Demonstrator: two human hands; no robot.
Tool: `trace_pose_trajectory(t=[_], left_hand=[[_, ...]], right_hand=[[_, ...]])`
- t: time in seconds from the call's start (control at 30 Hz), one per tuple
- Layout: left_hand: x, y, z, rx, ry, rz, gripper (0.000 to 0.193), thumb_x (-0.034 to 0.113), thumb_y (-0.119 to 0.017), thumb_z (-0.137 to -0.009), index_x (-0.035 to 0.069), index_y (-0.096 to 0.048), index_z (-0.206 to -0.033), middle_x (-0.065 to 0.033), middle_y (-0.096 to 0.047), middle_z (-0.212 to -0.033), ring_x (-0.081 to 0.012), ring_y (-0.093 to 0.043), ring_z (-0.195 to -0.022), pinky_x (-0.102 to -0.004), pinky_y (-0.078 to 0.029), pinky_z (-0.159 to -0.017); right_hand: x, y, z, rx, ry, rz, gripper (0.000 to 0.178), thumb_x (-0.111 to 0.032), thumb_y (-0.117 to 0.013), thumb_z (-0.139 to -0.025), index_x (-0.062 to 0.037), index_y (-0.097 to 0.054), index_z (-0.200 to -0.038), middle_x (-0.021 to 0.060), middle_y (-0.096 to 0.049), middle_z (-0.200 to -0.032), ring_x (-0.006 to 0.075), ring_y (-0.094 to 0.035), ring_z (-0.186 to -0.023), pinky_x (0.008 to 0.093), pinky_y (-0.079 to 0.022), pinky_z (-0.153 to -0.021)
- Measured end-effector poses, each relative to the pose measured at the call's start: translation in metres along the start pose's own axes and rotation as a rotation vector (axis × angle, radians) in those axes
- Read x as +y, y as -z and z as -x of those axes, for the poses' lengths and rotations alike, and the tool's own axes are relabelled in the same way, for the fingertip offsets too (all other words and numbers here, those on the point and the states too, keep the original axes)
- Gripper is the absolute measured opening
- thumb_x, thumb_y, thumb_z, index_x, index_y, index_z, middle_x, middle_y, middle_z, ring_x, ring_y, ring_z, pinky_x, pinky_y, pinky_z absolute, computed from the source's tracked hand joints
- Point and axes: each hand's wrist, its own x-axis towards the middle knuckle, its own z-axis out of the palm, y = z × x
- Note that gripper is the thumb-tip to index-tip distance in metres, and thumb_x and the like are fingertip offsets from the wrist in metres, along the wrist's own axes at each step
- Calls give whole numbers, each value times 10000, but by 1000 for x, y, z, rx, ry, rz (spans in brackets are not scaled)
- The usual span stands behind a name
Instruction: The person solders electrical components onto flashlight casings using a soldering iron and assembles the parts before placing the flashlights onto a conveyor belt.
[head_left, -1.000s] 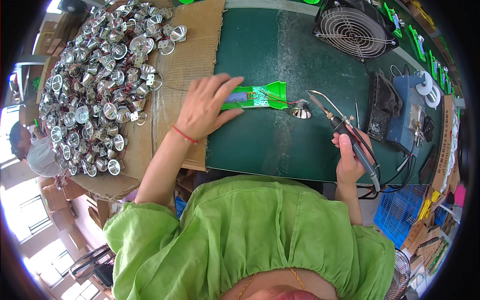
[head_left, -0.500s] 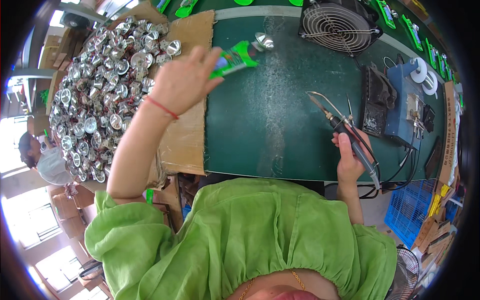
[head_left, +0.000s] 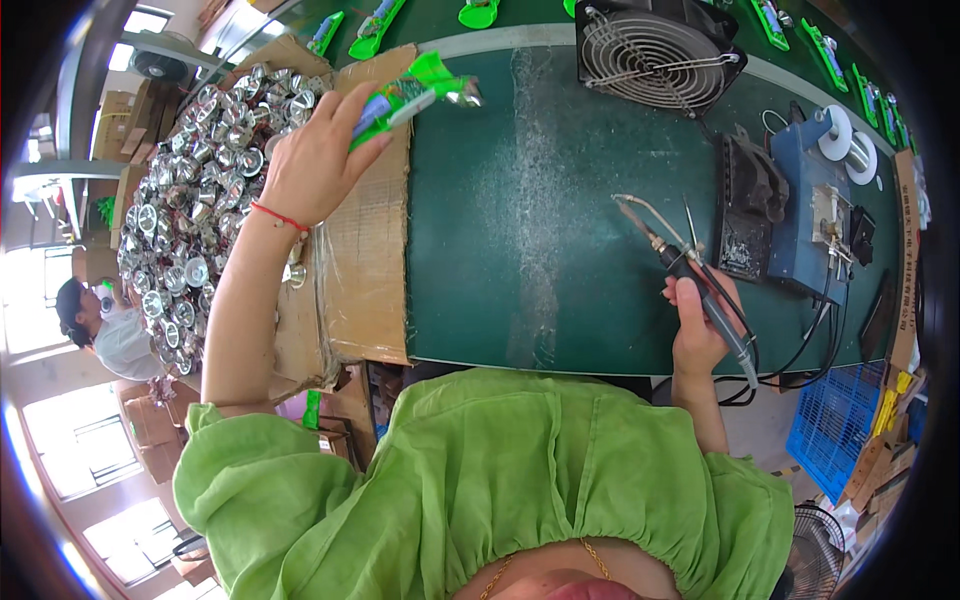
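Nearest, gathered green fabric of a blouse across the lower frame. Just beyond, right hand (head_left: 697, 325) closed around the dark grip of a soldering iron (head_left: 690, 270), its thin metal tip and wire feed pointing up and left over a smooth dark green bench mat (head_left: 540, 230), scuffed pale down the middle and open between the two hands. At left, left hand (head_left: 315, 165), red cord at the wrist, raised above a creased brown cardboard sheet (head_left: 365, 250) with a torn near edge, fingers pinched on a slim green plastic housing (head_left: 405, 95) trailing a small shiny reflector (head_left: 465, 97). Beside it, heaped silvery cone-shaped reflectors (head_left: 190, 210) filling the cardboard's left side. Farther back, a blue solder-feed unit (head_left: 810, 200), a black wire-grilled fan (head_left: 655, 45), and more green housings (head_left: 375, 25) along the bench's far edge.
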Motion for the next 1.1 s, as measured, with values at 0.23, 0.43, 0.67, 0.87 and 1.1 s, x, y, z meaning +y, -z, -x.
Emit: trace_pose_trajectory(t=[0.23, 0.43, 0.67, 0.87, 1.1], left_hand=[[4, -27, -149, 122, -20, 372, 603, 367, -529, -903, 54, -334, -1381, -251, -498, -1222, -368, -506, -1131, -402, -391, -967], [53, -69, -301, 223, 234, 533, 659, 364, -546, -847, 112, -275, -1391, -296, -421, -1297, -486, -498, -1088, -479, -416, -954], [93, -121, -318, 387, 41, 181, 359, 373, -625, -796, 110, -672, -1036, -141, -495, -1235, -351, -324, -1280, -517, -263, -1003], [83, -136, -286, 350, 3, 184, 299, 317, -614, -798, 63, -704, -929, -137, -515, -1203, -321, -360, -1216, -529, -253, -986], [55, -115, -85, 467, -8, 235, 190, 185, -633, -755, 58, -584, -889, -103, -489, -1093, -341, -382, -1207, -504, -277, -958]], right_hand=[[4, -4, -2, -11, -116, 29, 235, 19, -672, -781, 82, -598, -995, 159, -673, -808, 168, -660, -700, 259, -534, -634], [6, -4, 2, -62, -95, 165, 232, -20, -700, -775, 41, -617, -983, 120, -666, -848, 160, -652, -741, 255, -509, -654], [-4, 5, -16, -259, 70, 418, 264, -63, -726, -730, 15, -611, -955, 156, -663, -787, 262, -660, -674, 312, -523, -630], [-2, -3, -17, -207, 81, 400, 240, -38, -711, -737, 21, -604, -944, 166, -666, -805, 261, -662, -682, 317, -525, -629], [9, -4, 2, -61, -37, 205, 220, 17, -597, -821, 76, -559, -1030, 162, -631, -850, 196, -643, -710, 300, -547, -656]])
